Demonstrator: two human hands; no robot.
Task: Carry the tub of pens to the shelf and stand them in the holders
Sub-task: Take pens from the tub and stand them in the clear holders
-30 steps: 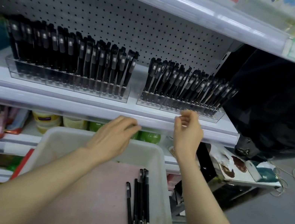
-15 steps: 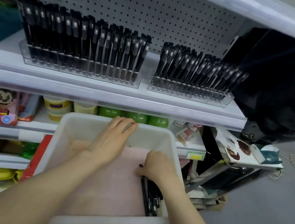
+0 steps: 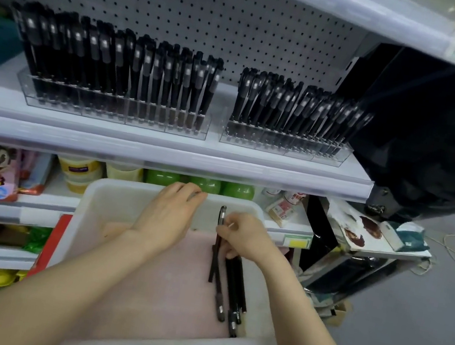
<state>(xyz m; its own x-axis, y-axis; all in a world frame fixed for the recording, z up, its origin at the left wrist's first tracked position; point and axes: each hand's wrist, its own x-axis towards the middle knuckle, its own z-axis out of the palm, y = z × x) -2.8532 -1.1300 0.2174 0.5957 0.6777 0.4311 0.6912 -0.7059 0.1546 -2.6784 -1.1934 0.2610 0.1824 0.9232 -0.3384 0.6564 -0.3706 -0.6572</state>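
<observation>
Right hand [image 3: 242, 237], at the shelf [image 3: 163, 152] a second ago, is now down in the tub [image 3: 113, 194], pinching one pen [image 3: 217, 243] upright; few pens left. Left hand [image 3: 170, 214] rests open on the rim

Grey pegboard back panel [image 3: 189, 4] behind white shop shelving. Grey floor [image 3: 418, 343] at right. Black plastic sheeting [image 3: 438, 142] drapes beside unit. Lower shelves crowded with colourful goods.
</observation>
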